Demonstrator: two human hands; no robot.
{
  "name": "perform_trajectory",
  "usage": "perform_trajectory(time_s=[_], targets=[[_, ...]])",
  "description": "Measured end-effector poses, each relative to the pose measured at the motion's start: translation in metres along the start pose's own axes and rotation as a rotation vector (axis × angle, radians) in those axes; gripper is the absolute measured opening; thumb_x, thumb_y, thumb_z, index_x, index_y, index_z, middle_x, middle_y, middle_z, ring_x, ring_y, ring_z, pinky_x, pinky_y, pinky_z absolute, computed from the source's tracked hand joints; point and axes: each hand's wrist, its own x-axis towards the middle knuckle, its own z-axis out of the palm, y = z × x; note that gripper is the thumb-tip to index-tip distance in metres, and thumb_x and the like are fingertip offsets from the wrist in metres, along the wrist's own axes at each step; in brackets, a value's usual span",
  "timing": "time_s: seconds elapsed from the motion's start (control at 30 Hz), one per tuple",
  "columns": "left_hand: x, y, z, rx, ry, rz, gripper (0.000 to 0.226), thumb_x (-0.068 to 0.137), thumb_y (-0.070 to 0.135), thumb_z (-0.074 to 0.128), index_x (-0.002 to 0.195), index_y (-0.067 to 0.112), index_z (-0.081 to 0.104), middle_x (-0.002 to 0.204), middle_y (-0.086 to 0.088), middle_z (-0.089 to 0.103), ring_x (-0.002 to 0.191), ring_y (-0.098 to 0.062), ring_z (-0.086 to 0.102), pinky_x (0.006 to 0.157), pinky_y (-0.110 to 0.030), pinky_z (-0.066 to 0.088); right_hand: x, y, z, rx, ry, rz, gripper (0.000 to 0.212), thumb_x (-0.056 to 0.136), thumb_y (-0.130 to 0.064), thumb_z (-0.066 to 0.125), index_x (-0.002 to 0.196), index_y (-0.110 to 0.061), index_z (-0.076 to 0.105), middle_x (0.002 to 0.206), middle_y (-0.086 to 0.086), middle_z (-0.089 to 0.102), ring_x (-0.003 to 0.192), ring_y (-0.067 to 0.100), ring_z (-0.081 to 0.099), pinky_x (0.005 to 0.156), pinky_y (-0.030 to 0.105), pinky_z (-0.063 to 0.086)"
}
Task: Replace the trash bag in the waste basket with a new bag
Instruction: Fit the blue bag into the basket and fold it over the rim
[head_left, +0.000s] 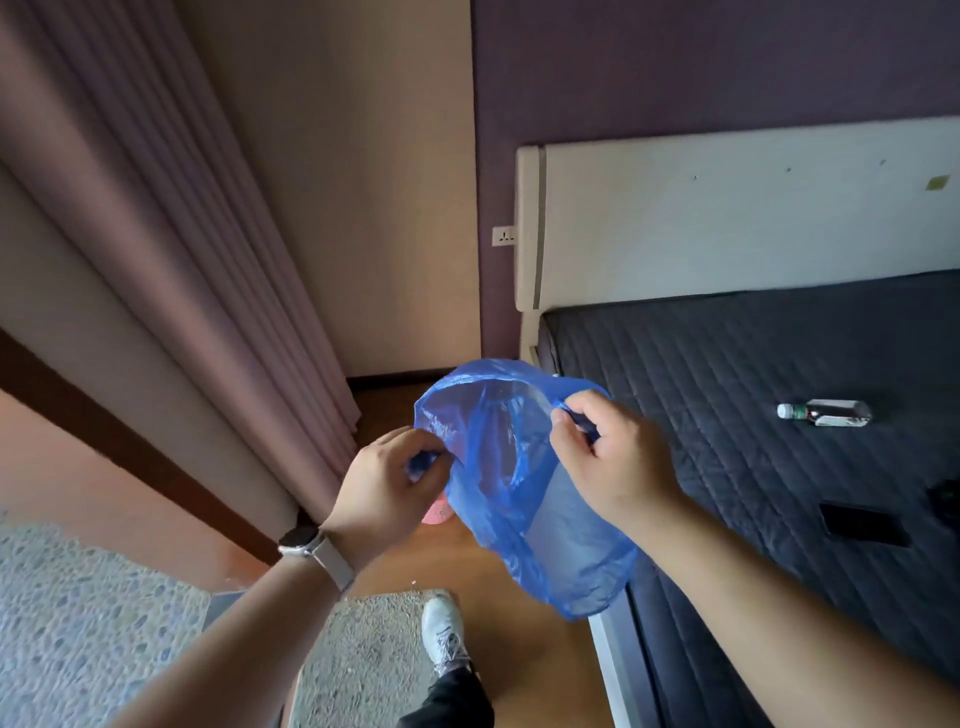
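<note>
A thin blue trash bag (524, 493) hangs in the air in front of me, its mouth spread wide and facing up. My left hand (387, 480) pinches the left side of the rim. My right hand (610, 449) pinches the right side. The bag's body droops down to the right, over the bed's edge. A small pink patch (435, 513) shows on the floor just below my left hand, mostly hidden by the bag and hand; I cannot tell whether it is the waste basket.
A bed with a dark quilted mattress (753, 415) and white headboard (727, 218) fills the right. A plastic bottle (826, 413) and a black phone (865, 524) lie on it. Pink curtains (171, 260) hang at left. My white shoe (444, 631) stands on the wooden floor beside a grey rug (93, 623).
</note>
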Motion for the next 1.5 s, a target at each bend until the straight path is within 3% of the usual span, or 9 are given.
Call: perform_trajectory(time_s=[0.23,0.37,0.57,0.7,0.9,1.07,1.17,1.3,1.5], targets=[[0.121,-0.084,0.000,-0.096,-0.021,-0.039,0.022,0.076,0.036,0.054,0.080,0.020,0.068,0.076,0.010,0.066,0.072,-0.007,0.061,0.068,-0.019,0.046,0.124,0.007,0.075,-0.081,-0.085,0.029,0.032,0.086,-0.044,0.040,0.072,-0.017,0.049,0.055,0.004,0.042,0.052,0.021,0.040,0.048,0.039,0.040],[0.176,-0.129,-0.012,-0.122,-0.029,-0.053,0.018,0.076,0.036,0.056,0.081,0.023,0.067,0.078,0.012,0.066,0.074,-0.005,0.060,0.069,-0.015,0.045,0.186,-0.005,0.121,-0.095,-0.129,-0.008,0.026,0.087,-0.037,0.045,0.071,-0.016,0.050,0.054,0.003,0.041,0.053,0.021,0.038,0.050,0.038,0.036],[0.232,-0.180,-0.041,-0.139,0.077,-0.094,0.023,0.075,0.039,0.055,0.081,0.021,0.068,0.075,0.016,0.063,0.073,-0.002,0.059,0.068,-0.008,0.041,0.253,-0.010,0.181,-0.060,-0.170,-0.059,0.029,0.086,-0.038,0.045,0.068,-0.016,0.043,0.056,0.004,0.037,0.050,0.020,0.033,0.046,0.034,0.033],[0.253,-0.215,-0.059,-0.107,0.136,-0.168,0.011,0.075,0.031,0.059,0.078,0.025,0.068,0.069,0.021,0.060,0.071,0.004,0.058,0.065,-0.004,0.038,0.297,-0.014,0.220,-0.052,-0.198,-0.130,0.030,0.088,-0.026,0.053,0.065,-0.018,0.036,0.056,0.000,0.031,0.051,0.016,0.028,0.047,0.030,0.028],[0.279,-0.257,-0.082,-0.003,0.275,-0.284,0.012,0.077,0.026,0.064,0.088,0.030,0.062,0.072,0.017,0.063,0.072,-0.006,0.061,0.065,-0.017,0.046,0.353,-0.010,0.284,0.054,-0.254,-0.244,0.029,0.086,-0.031,0.050,0.065,-0.011,0.047,0.052,0.002,0.031,0.051,0.020,0.030,0.048,0.037,0.034],[0.298,-0.287,-0.083,0.058,0.388,-0.426,0.016,0.076,0.036,0.057,0.088,0.030,0.064,0.079,0.017,0.064,0.074,-0.004,0.063,0.068,-0.028,0.052,0.406,0.006,0.340,0.216,-0.381,-0.350,0.027,0.086,-0.036,0.048,0.068,-0.017,0.050,0.050,-0.004,0.040,0.047,0.016,0.039,0.047,0.035,0.038],[0.317,-0.298,-0.074,0.072,0.469,-0.526,0.012,0.079,0.030,0.061,0.091,0.034,0.062,0.082,0.017,0.065,0.077,-0.005,0.063,0.070,-0.031,0.053,0.443,0.023,0.376,0.309,-0.517,-0.428,0.026,0.087,-0.037,0.049,0.068,-0.020,0.051,0.050,-0.010,0.039,0.047,0.010,0.038,0.047,0.030,0.036],[0.342,-0.295,-0.050,0.112,0.622,-0.729,0.012,0.078,0.032,0.062,0.090,0.035,0.062,0.082,0.016,0.064,0.077,-0.006,0.061,0.071,-0.026,0.050,0.487,0.049,0.414,0.382,-0.725,-0.524,0.026,0.087,-0.037,0.051,0.065,-0.025,0.045,0.049,-0.012,0.037,0.048,0.009,0.038,0.048,0.027,0.032],[0.362,-0.273,-0.020,0.313,0.648,-0.927,0.015,0.077,0.036,0.054,0.088,0.030,0.062,0.079,0.014,0.063,0.075,-0.009,0.061,0.068,-0.025,0.046,0.532,0.081,0.461,0.513,-0.968,-0.641,0.022,0.087,-0.039,0.049,0.068,-0.031,0.043,0.048,-0.013,0.036,0.047,0.005,0.037,0.047,0.027,0.034]])
